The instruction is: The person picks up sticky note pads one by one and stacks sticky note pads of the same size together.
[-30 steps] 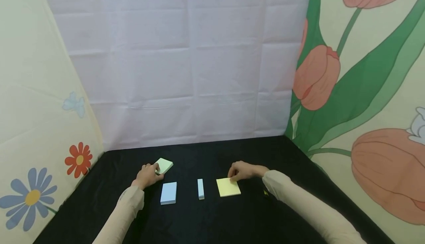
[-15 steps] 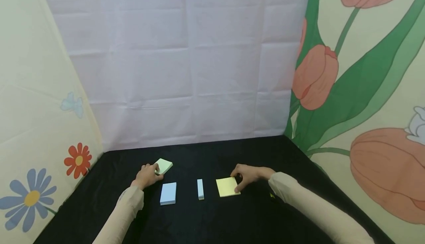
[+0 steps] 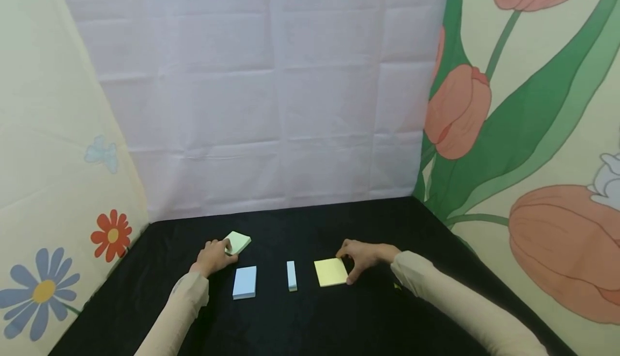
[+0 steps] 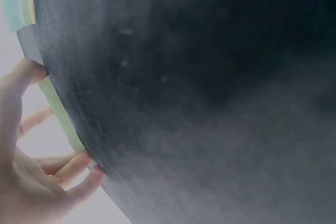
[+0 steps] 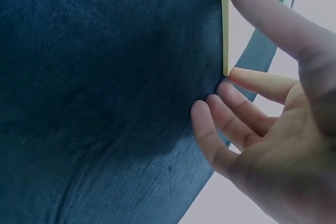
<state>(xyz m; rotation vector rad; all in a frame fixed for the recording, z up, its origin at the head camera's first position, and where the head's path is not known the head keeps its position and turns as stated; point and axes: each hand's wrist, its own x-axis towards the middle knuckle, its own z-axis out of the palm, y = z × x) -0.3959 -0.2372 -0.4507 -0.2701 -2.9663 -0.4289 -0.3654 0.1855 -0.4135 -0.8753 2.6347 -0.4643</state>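
Observation:
My left hand grips a pale green sticky note pad lying tilted at the back left. In the left wrist view, thumb and fingers span the green edge of that pad. To the right, my right hand holds a square yellow sticky note pad by its right side. The right wrist view has the thumb at one corner of the yellow pad and the index finger at the other, while the remaining fingers rest toward the black cloth.
Between the hands lie a blue sticky note pad stack and a narrow light blue pad with yellow at its base. A small yellow item shows beside the right sleeve. Black cloth covers the table; a white sheet hangs behind.
My right hand has shifted from the yellow pad's far edge to its right side, thumb and index finger now spread across its corners. The left hand and the green pad have stayed put.

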